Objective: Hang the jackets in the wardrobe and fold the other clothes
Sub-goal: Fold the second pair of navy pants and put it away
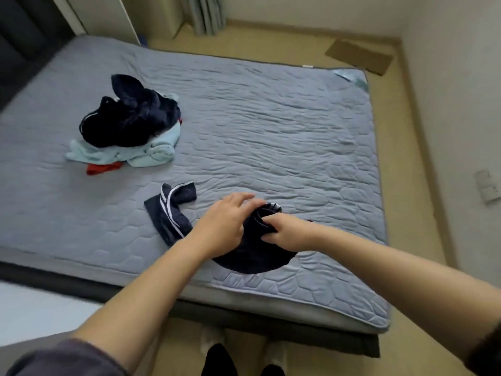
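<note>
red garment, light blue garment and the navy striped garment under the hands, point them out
red garment (101, 169): head view, exposed edge under the pile
light blue garment (151, 156): head view, front fold
navy striped garment (162, 215): head view, white-striped left end

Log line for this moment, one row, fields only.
stage: folding | left hand: presses navy striped garment | right hand: grips its fold | clothes pile: apart, on mattress
</note>
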Demonstrator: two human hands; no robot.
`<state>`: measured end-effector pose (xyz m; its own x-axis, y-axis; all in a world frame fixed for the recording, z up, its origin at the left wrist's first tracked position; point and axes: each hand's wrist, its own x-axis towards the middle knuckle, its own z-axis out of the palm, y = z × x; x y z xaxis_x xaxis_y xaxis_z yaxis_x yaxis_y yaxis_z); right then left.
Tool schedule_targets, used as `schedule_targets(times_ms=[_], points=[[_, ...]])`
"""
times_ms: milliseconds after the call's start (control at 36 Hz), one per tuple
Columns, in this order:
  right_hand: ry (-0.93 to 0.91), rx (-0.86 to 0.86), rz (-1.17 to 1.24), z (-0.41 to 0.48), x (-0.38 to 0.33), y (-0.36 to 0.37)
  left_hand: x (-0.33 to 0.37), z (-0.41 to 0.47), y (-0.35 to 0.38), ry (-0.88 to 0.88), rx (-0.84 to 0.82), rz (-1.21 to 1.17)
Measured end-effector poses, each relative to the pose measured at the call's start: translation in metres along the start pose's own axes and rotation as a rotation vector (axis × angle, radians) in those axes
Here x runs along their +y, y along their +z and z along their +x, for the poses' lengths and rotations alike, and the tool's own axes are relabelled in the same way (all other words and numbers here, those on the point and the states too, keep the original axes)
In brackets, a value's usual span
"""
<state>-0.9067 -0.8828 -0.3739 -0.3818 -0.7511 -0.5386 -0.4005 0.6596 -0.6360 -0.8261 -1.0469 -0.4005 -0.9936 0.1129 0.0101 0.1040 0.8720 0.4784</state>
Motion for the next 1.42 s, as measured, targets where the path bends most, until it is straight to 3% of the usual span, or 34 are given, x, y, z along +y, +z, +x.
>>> schedule_targets(times_ms=[361, 444, 528, 639, 750, 861, 1056, 1139, 1250, 1333, 1417], points=[[-0.103, -0.011, -0.432, -0.140, -0.106, -0.102, 0.096, 0.003, -0.132, 0.442, 0.073, 0.231], [-0.122, 0.061, -0.453, -0.167, -0.130, -0.128, 0.113, 0.004, -0.171, 0.539, 0.163, 0.347], [-0.144, 0.214, -0.497, -0.192, -0.154, -0.157, 0.132, 0.008, -0.211, 0.631, 0.230, 0.303], [-0.191, 0.458, -0.545, -0.222, -0.182, -0.189, 0.157, 0.012, -0.270, 0.531, 0.293, 0.183], [-0.317, 0.609, -0.515, -0.259, -0.200, -0.210, 0.172, 0.018, -0.340, 0.459, 0.366, 0.262], [-0.430, 0.707, -0.640, -0.286, -0.215, -0.221, 0.197, 0.022, -0.405, 0.493, 0.423, 0.342], [-0.246, 0.702, -0.676, -0.312, -0.225, -0.235, 0.232, 0.022, -0.468, 0.554, 0.411, 0.685], [-0.159, 0.593, -0.702, -0.312, -0.223, -0.238, 0.239, 0.023, -0.479, 0.531, 0.271, 0.752], [0.154, 0.457, -0.819, -0.323, -0.208, -0.250, 0.231, 0.030, -0.481, 0.480, 0.115, 0.814], [0.201, 0.556, -0.787, -0.347, -0.202, -0.273, 0.220, 0.034, -0.488, 0.418, 0.076, 0.794], [0.145, 0.690, -0.806, -0.364, -0.210, -0.294, 0.234, 0.034, -0.498, 0.420, 0.176, 0.768]])
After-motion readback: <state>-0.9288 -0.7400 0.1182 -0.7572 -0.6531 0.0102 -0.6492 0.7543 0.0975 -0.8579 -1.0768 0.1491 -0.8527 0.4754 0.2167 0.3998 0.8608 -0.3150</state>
